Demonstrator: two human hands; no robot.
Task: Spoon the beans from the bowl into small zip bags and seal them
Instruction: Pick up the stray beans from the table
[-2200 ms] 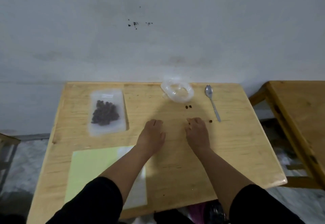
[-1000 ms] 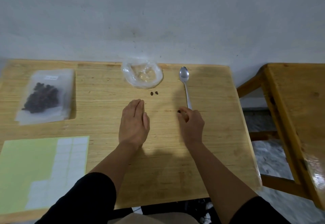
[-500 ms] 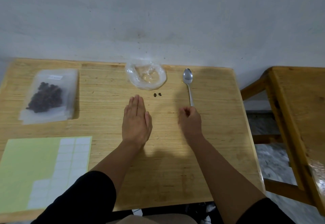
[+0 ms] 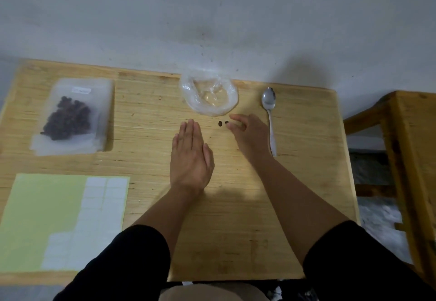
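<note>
The left hand (image 4: pixel 191 156) lies flat on the table (image 4: pixel 236 230) near its middle, fingers straight and pressed together, holding nothing; set on edge-side like that, just left of two stray beans (image 4: pixel 223 123), it looks placed as a stop or a scoop wall for gathering them. The right hand (image 4: pixel 247 133) reaches in from the other side, fingers loosely spread and slightly bent, with a fingertip at or touching the nearer bean; whether it has pinched that bean yet I cannot tell. The two beans sit on bare wood just in front of the bowl (image 4: pixel 209 95), a clear thin one at the middle of the far edge, which looks all but empty, so the spooning seems nearly done and these are likely spills to be picked up by hand. The spoon (image 4: pixel 269 116) lies unheld near the far right corner, bowl end toward the far edge, handle running back beside the right wrist, handy for that hand. A bag (image 4: pixel 73 116) holding a dark heap of beans lies flat near the far left corner, atop what seem to be more bags, well apart from the hands; its seal is too blurred to judge. A sheet (image 4: pixel 47 220) of pale labels rests at the near left corner, probably for marking bags.
</note>
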